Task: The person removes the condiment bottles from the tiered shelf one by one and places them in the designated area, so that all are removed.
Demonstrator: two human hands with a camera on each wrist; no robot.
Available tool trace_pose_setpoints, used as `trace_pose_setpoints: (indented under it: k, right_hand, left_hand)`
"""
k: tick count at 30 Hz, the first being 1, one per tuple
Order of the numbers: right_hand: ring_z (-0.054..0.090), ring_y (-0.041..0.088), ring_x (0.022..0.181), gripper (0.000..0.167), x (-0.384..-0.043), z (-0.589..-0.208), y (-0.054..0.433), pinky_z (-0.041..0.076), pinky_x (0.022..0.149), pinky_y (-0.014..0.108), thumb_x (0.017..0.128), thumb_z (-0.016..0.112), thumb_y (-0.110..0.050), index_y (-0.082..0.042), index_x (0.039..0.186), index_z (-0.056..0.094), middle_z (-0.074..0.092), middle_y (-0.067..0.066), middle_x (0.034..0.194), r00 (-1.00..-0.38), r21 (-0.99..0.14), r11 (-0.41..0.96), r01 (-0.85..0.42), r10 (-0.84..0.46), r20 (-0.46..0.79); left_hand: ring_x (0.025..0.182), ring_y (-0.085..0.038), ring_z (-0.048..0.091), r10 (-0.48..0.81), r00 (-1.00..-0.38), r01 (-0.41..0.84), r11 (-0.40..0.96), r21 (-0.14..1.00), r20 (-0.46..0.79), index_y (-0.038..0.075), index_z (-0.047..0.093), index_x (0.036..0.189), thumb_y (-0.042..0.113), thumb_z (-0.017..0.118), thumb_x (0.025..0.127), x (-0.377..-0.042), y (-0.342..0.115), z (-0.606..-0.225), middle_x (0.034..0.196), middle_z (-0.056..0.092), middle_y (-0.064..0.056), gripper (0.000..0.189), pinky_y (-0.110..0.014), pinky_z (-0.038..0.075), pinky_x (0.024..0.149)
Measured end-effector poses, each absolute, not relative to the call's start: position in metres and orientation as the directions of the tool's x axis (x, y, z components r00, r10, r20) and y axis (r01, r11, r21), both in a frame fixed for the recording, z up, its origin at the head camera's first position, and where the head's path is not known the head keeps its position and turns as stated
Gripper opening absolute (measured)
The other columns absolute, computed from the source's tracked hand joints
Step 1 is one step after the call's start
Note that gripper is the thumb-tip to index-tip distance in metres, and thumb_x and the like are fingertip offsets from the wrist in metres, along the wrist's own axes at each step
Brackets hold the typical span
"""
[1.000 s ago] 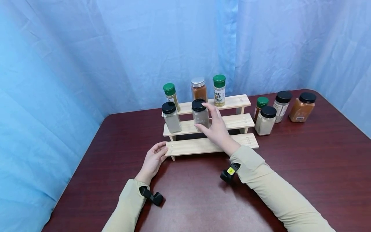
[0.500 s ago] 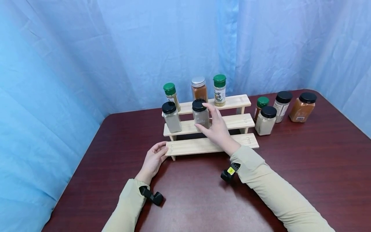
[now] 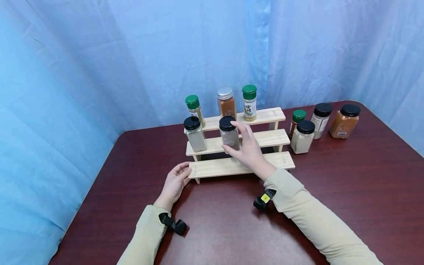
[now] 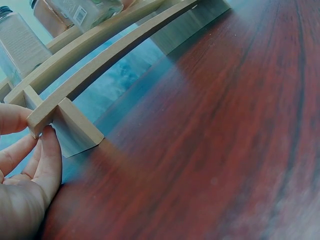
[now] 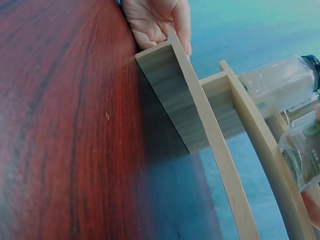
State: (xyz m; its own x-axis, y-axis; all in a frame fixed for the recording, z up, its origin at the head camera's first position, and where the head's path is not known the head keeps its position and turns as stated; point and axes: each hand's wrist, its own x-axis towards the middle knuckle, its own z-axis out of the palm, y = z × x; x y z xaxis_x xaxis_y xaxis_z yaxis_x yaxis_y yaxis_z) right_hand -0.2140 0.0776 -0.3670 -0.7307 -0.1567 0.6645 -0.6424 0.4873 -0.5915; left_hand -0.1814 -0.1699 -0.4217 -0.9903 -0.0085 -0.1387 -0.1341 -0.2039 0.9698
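My right hand [image 3: 247, 149] holds a clear spice jar [image 3: 230, 139] of grey-brown powder with a black lid, thumb and fingers on its sides. It is upright at the middle step of a three-step wooden rack [image 3: 225, 167]; whether its base touches the board is hard to tell. My left hand [image 3: 174, 184] pinches the left end of the lowest step, thumb and fingers on the board in the left wrist view. A black-lidded jar of pale powder [image 3: 196, 137] stands at the middle step's left end.
Along the top step stand two green-capped bottles [image 3: 250, 105] [image 3: 194, 108] and a silver-lidded jar [image 3: 226, 103]. Right of the rack, several more containers, among them an orange-brown jar [image 3: 345, 121] and a pale jar [image 3: 303, 138], stand on the dark red table [image 3: 215, 228]. Blue curtains [image 3: 149, 66] hang behind.
My right hand has lowered the grey-brown jar slightly toward the middle step. My left hand stays on the rack's end. The head view has shifted a little.
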Motion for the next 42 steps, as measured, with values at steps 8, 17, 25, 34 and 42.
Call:
trace_pose_setpoints:
  k: [8,17,25,34,42]
  right_hand:
    - [0.050,0.033,0.111,0.075,-0.207,-0.370,0.079,0.047,0.086,0.049,0.077,0.078,-0.011,-0.015,0.136,0.032,0.044,0.022,0.127,-0.735,-0.607,0.479,-0.634,-0.131,0.665]
    - [0.052,0.035,0.108,0.074,-0.202,-0.372,0.080,0.054,0.078,0.047,0.073,0.079,-0.002,-0.012,0.131,0.034,0.045,0.022,0.123,-0.679,-0.574,0.427,-0.699,-0.141,0.721]
    - [0.051,0.036,0.112,0.073,-0.198,-0.372,0.085,0.053,0.080,0.050,0.072,0.079,0.003,-0.008,0.130,0.037,0.045,0.023,0.124,-0.672,-0.597,0.368,-0.713,-0.117,0.731]
    - [0.051,0.033,0.113,0.079,-0.188,-0.371,0.103,0.054,0.079,0.049,0.068,0.080,0.005,-0.005,0.133,0.036,0.046,0.023,0.126,-0.700,-0.622,0.368,-0.691,-0.127,0.702]
    - [0.051,0.034,0.111,0.079,-0.179,-0.372,0.117,0.053,0.080,0.052,0.068,0.080,0.009,-0.004,0.132,0.036,0.047,0.024,0.125,-0.707,-0.618,0.389,-0.684,-0.143,0.692]
  left_hand:
    - [0.080,-0.004,0.058,0.010,-0.992,-0.122,-0.198,0.973,-0.123,-0.013,0.041,0.129,-0.005,0.048,0.093,-0.181,-0.170,-0.422,0.091,0.055,0.001,0.037,-0.017,0.050,0.070]
    - [0.079,-0.004,0.059,0.000,-0.990,-0.138,-0.201,0.970,-0.141,-0.012,0.042,0.129,-0.007,0.047,0.093,-0.180,-0.170,-0.424,0.091,0.055,0.002,0.037,-0.017,0.051,0.070]
    - [0.079,-0.004,0.058,-0.004,-0.991,-0.127,-0.209,0.970,-0.131,-0.012,0.043,0.126,-0.008,0.048,0.092,-0.179,-0.171,-0.423,0.090,0.055,0.001,0.035,-0.017,0.051,0.071]
    - [0.079,-0.004,0.058,0.002,-0.991,-0.130,-0.209,0.969,-0.132,-0.013,0.041,0.127,-0.008,0.047,0.092,-0.180,-0.171,-0.421,0.090,0.055,0.002,0.036,-0.017,0.051,0.071]
    - [0.080,-0.004,0.058,-0.003,-0.992,-0.122,-0.200,0.972,-0.125,-0.011,0.042,0.128,-0.007,0.048,0.093,-0.181,-0.170,-0.422,0.091,0.055,0.001,0.036,-0.017,0.051,0.070]
